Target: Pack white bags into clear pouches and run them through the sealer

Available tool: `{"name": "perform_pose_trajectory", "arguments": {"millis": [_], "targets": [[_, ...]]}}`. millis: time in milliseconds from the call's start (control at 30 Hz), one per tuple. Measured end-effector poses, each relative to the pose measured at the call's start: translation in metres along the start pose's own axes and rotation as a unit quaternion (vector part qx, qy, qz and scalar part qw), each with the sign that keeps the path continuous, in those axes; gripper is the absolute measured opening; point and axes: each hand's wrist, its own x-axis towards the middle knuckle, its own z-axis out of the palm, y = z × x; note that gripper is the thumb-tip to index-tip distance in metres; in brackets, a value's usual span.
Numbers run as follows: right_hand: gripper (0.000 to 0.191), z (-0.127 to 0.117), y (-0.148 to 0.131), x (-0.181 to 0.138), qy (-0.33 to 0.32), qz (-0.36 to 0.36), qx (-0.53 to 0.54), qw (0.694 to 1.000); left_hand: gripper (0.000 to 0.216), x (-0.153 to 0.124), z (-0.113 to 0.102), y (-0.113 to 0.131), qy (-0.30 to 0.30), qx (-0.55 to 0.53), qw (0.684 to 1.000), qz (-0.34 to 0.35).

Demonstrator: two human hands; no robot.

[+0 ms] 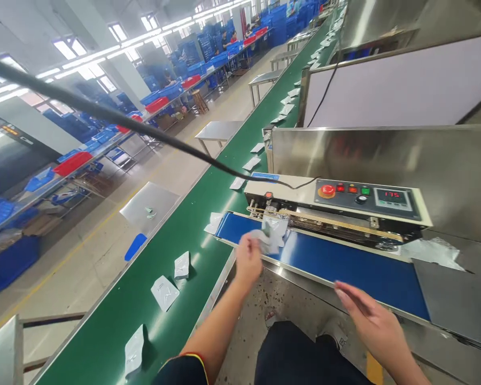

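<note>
My left hand (pixel 247 260) grips a small silvery pouch (pixel 270 234) and holds it over the left end of the blue belt (pixel 344 264) of a sealing machine (pixel 336 199). The pouch's top edge lies near the machine's sealing slot. My right hand (pixel 366 313) hovers with fingers apart and nothing in it, just in front of the blue belt's near edge. Several more silvery pouches (pixel 165 291) lie on the long green conveyor (pixel 116 326) to my left.
The machine's panel shows a red button (pixel 327 190) and a display reading 175 (pixel 392 195). Sealed pouches (pixel 431 251) lie on the steel tray at the belt's right end. A black cable (pixel 144 131) crosses overhead. Steel side tables (pixel 149 206) flank the conveyor. Other workers sit far off.
</note>
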Motion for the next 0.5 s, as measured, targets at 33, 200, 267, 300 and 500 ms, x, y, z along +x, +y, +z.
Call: {"name": "perform_pose_trajectory", "arguments": {"millis": [33, 200, 267, 300, 500], "targets": [[0.064, 0.001, -0.011, 0.008, 0.001, -0.022, 0.029, 0.999, 0.045, -0.016, 0.031, 0.012, -0.068, -0.055, 0.996, -0.023], [0.052, -0.04, -0.011, 0.034, 0.079, -0.05, 0.041, 0.995, 0.062, -0.075, 0.162, 0.052, -0.284, -0.216, 0.923, -0.143], [0.049, -0.069, 0.004, 0.039, 0.139, -0.025, 0.047, 0.989, 0.059, -0.086, 0.198, 0.061, -0.296, -0.223, 0.914, -0.167], [0.048, -0.083, 0.013, 0.042, 0.166, -0.006, 0.054, 0.985, 0.057, -0.089, 0.215, 0.064, -0.3, -0.212, 0.914, -0.174], [0.037, -0.147, 0.059, 0.089, 0.263, 0.117, 0.164, 0.944, 0.043, -0.091, 0.317, 0.082, -0.289, -0.08, 0.923, -0.24]]}}
